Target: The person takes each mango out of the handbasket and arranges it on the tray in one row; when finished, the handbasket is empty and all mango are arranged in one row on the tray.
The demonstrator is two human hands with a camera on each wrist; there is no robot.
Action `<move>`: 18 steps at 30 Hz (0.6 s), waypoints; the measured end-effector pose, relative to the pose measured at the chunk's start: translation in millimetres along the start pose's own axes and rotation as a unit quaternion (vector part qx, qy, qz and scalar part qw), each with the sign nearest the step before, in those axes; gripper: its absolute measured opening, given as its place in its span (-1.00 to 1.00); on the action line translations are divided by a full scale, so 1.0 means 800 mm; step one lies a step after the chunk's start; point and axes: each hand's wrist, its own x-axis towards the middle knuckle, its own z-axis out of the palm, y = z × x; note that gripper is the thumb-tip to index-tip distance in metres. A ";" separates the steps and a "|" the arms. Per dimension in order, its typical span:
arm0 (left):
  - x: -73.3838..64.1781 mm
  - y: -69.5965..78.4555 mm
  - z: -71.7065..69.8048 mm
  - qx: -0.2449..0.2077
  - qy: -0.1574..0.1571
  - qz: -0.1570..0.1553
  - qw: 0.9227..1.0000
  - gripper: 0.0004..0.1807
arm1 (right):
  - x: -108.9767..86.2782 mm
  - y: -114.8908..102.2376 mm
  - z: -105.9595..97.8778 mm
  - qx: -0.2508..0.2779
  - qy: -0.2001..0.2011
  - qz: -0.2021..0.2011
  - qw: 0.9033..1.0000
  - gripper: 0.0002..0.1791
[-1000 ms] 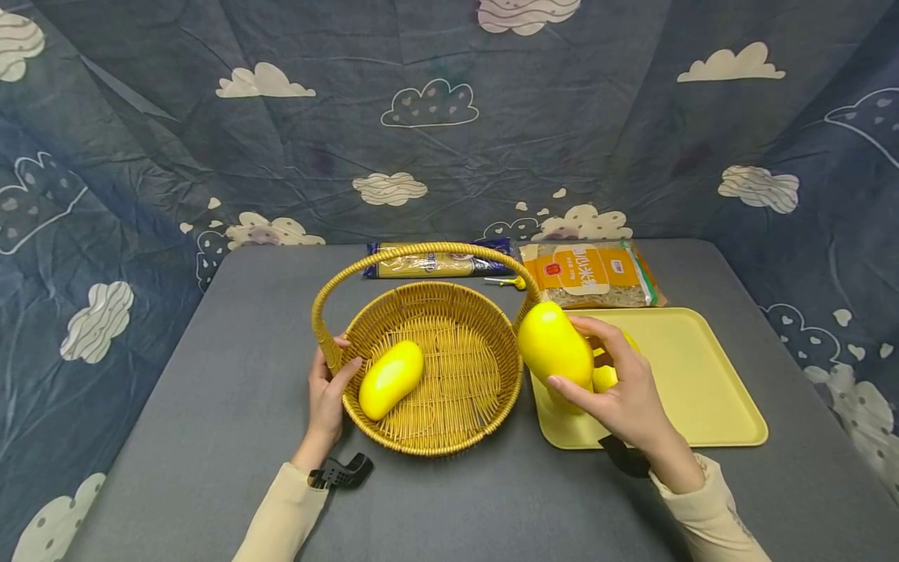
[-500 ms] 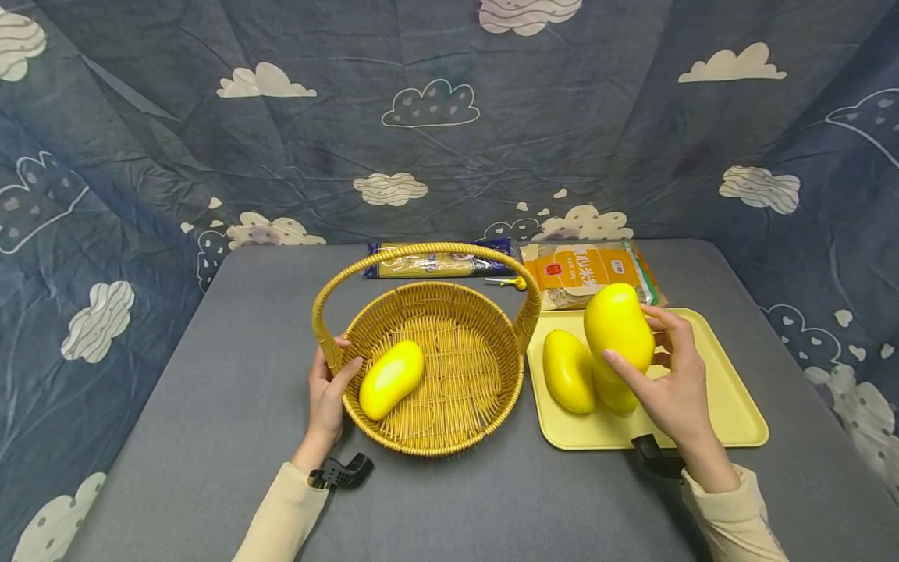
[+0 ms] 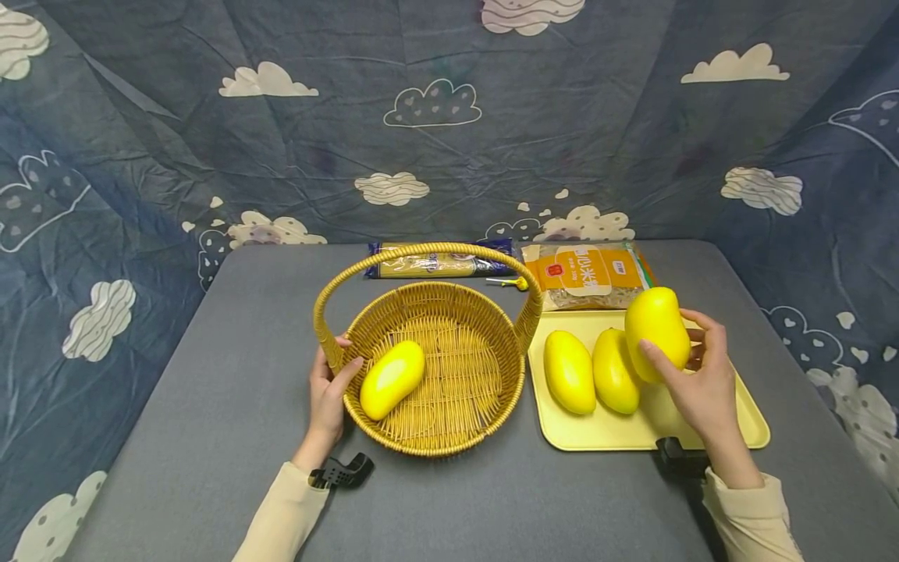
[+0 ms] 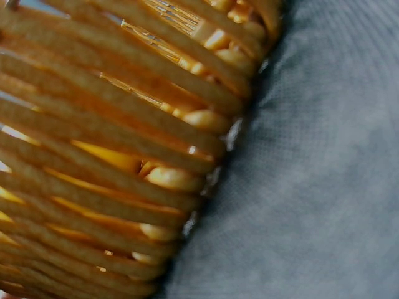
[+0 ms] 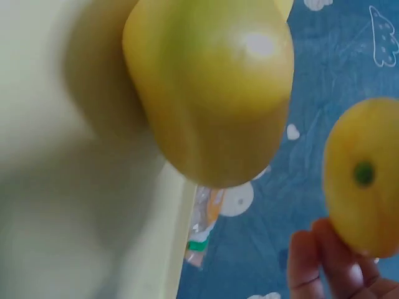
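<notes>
My left hand (image 3: 328,390) grips the left side of a round wicker basket (image 3: 431,449), its thumb over the rim by the foot of the tall arched handle. One yellow mango (image 3: 392,380) lies inside, toward the left. In the left wrist view, the basket's woven wall (image 4: 106,124) fills much of the picture. Above the yellow tray (image 3: 723,406), my right hand (image 3: 702,390) holds a mango (image 3: 656,334) between thumb and fingers; its end with a green dot shows in the right wrist view. Two more mangoes, a left one (image 3: 569,372) and a right one (image 3: 615,373), lie side by side on the tray.
Behind the basket lie a blue and yellow packet (image 3: 435,264) and a small yellow object (image 3: 520,283) with a thin pale shaft. An orange printed bag (image 3: 586,275) lies at the tray's back edge. A dark cloud-print cloth (image 3: 562,140) hangs behind the grey table (image 3: 232,351).
My right hand has carried its mango rightward, from beside the basket's rim to over the tray's middle, uncovering the two mangoes there. My left hand and the basket have stayed put.
</notes>
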 end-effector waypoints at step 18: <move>-0.001 0.001 0.000 0.003 -0.004 0.005 1.000 -0.68 | 0.013 0.056 -0.005 -0.121 -0.031 0.089 0.988 -0.13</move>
